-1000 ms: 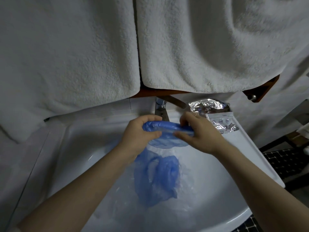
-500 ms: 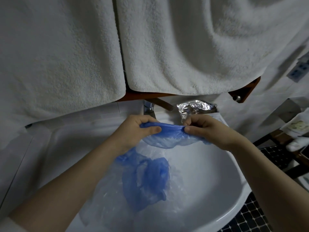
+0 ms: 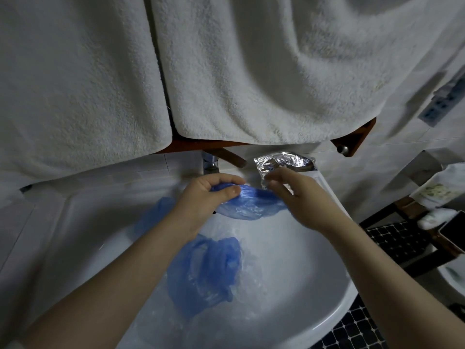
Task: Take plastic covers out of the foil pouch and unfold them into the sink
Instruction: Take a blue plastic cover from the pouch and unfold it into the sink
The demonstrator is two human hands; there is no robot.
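Observation:
My left hand (image 3: 205, 197) pinches the rim of a blue plastic cover (image 3: 249, 205), which hangs half spread over the back of the white sink (image 3: 324, 293). My right hand (image 3: 299, 197) is beside the cover's right end with fingers apart and blurred; its fingertips are near the crumpled silver foil pouch (image 3: 284, 162) on the sink's back right corner. More blue and clear unfolded covers (image 3: 203, 270) lie in the basin below my left forearm.
A chrome tap (image 3: 210, 163) stands at the back of the sink behind my left hand. Two white towels (image 3: 251, 71) hang from a wooden rail above. Dark mosaic floor (image 3: 400, 240) and a small stand with items are to the right.
My right hand has let go of the blue cover's right end and lifted toward the foil pouch. My left hand still holds the cover. The view shifted slightly left.

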